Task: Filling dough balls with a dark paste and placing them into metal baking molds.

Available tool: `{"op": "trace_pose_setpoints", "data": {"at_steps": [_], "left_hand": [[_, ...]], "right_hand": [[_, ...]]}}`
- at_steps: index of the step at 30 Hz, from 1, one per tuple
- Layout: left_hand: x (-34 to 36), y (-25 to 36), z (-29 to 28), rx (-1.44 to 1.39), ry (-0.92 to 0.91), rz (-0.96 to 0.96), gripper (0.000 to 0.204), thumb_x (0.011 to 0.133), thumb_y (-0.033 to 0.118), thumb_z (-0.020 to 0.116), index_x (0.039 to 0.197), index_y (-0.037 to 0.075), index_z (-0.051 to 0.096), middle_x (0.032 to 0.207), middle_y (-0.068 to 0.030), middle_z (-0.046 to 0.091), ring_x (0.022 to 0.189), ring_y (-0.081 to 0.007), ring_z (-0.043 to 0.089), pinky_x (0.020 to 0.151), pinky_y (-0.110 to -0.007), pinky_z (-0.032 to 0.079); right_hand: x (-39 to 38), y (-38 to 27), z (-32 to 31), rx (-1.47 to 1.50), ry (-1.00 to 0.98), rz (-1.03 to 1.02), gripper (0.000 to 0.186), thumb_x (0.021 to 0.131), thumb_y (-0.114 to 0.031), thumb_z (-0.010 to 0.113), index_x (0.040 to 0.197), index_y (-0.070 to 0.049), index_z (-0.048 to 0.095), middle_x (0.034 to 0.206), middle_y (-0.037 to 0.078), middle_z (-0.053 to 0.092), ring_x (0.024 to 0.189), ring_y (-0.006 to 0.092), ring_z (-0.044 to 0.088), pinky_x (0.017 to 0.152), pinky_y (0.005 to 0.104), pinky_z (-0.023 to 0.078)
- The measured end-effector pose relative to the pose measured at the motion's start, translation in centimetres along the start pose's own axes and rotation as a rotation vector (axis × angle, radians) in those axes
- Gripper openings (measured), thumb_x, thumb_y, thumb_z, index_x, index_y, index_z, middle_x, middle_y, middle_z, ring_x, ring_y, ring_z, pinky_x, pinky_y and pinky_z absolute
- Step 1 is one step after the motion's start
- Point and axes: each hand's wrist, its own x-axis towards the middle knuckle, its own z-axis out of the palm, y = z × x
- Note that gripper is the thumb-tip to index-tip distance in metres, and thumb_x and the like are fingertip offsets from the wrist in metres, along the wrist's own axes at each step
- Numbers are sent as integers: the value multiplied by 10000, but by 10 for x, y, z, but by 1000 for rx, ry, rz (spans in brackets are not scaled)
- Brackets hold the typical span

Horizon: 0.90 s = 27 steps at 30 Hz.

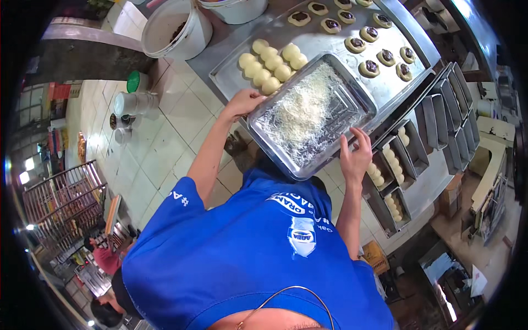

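A rectangular metal pan (363, 99) holds a heap of pale shredded cheese (302, 113), with loose shreds scattered over its bottom. It lies tilted on the front of a large baking tray (228, 74) and juts out toward my body. The fingers of my left hand (242, 104) are closed at its left rim. My right hand (356, 157) is at the opposite rim, thumb and fingers bent around the edge. Beyond the pan's left side sit several smooth dough balls (269, 63), grouped close together. Farther right, several flattened dough rounds (369, 68) carry a dark filling.
White buckets (179, 33) stand at the back left, one with dark residue inside. Long loaf tins (390, 165), some filled with dough pieces, line a table on the right. White tiles (165, 137) cover the floor on the left. Other people (107, 256) are at the far lower left.
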Motion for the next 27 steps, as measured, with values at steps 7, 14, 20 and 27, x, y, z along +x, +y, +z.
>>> {"op": "trace_pose_setpoints", "data": {"at_steps": [7,14,20,27], "left_hand": [[4,3,1,-55,-122,12,268,926,230,671,1003,-25,692,865,-75,681,710,-137,595,623,-245,487],[15,-8,-7,-73,-175,106,243,951,220,638,982,-17,682,844,-72,668,730,-148,596,651,-253,491],[19,-21,3,-252,-124,107,236,937,214,634,997,-9,688,816,-82,677,720,-189,606,671,-302,510],[21,-20,-4,-231,-231,108,241,960,186,601,1023,-34,679,878,-77,697,741,-162,608,678,-277,497]], "right_hand": [[-8,-24,25,-88,99,-6,291,832,-153,745,1094,-32,711,1186,105,669,1037,255,644,859,357,528],[-41,-6,66,-549,357,282,270,805,-162,752,1018,-6,696,1072,141,685,899,258,651,805,353,531],[-45,-12,52,9,180,722,251,803,-142,709,1012,-11,663,870,99,676,717,224,612,697,346,521],[-61,-39,55,204,420,523,200,840,-101,627,1028,-32,635,758,37,631,627,151,557,611,283,482]]}}
